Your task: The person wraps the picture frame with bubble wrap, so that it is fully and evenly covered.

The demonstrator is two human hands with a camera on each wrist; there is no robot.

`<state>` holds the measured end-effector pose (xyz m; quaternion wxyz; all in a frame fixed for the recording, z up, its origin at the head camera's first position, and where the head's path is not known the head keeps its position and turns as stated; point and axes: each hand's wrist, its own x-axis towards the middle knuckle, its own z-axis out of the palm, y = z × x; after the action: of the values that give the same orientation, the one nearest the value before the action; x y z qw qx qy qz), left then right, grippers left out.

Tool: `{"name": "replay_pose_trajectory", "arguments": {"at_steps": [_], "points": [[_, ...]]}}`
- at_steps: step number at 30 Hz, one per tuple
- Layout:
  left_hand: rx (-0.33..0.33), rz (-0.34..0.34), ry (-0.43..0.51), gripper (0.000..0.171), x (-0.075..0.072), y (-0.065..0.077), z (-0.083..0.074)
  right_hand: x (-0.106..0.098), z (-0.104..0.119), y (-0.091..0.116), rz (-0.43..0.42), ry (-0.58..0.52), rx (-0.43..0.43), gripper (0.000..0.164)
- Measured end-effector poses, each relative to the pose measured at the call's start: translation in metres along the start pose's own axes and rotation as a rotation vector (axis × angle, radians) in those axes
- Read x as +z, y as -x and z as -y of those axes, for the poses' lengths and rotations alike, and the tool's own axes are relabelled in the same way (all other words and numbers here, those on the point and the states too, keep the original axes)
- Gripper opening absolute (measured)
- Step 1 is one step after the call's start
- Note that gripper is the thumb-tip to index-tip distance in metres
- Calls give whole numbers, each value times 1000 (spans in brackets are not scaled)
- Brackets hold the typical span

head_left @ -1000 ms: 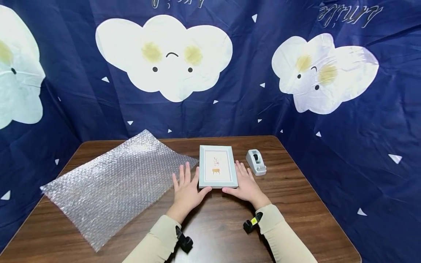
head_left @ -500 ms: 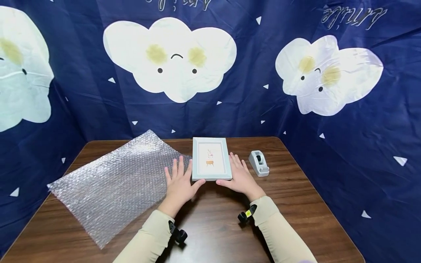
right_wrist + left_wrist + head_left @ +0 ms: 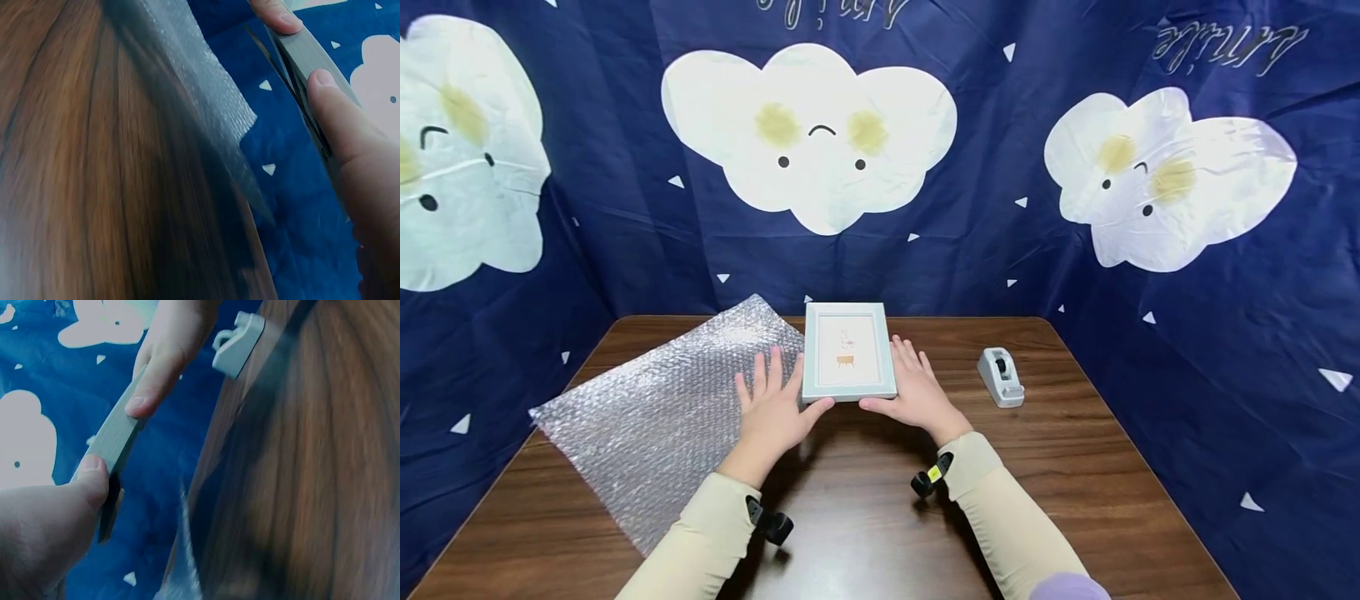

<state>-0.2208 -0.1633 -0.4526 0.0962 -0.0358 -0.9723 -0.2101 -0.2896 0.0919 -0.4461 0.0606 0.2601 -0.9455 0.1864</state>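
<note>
A picture frame [image 3: 844,337] with a pale blue border and a small plant-and-stool print is held up over the table between both hands. My left hand [image 3: 771,421] lies along its left side with fingers straight and spread, thumb on the near edge. On the opposite side, my right hand [image 3: 917,393] presses with straight fingers, its thumb also on the near edge. Both thumbs show against the frame's edge [image 3: 114,447] in the left wrist view. Under the left hand is a sheet of bubble wrap [image 3: 662,425], partly covered by that hand and arm.
A white tape dispenser [image 3: 1002,377] stands at the right on the brown wooden table [image 3: 1060,467]. A dark blue curtain [image 3: 985,275] with white clouds surrounds the table's back and sides. Small black cameras are strapped to both wrists.
Both hands have carried the picture frame leftward and away from the body, from beside the tape dispenser toward the bubble wrap. The head view has shifted slightly. The bubble wrap and dispenser stay put.
</note>
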Motion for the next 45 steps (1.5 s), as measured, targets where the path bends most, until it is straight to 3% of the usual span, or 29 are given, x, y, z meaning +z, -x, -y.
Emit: {"name": "replay_pose_trajectory", "arguments": {"at_steps": [12,21,30,45], "points": [[-66,10,-4,101,-29,7,59,33,47,-39,10,14,-57,118],[-80,35,12,104,-45,17,106,61,89,-59,24,69,-41,124],[-92,54,-5,100,-49,29,141,89,116,-69,55,123,-34,127],[-106,139,-43,98,-51,48,191,130,152,-67,170,192,18,123]]}}
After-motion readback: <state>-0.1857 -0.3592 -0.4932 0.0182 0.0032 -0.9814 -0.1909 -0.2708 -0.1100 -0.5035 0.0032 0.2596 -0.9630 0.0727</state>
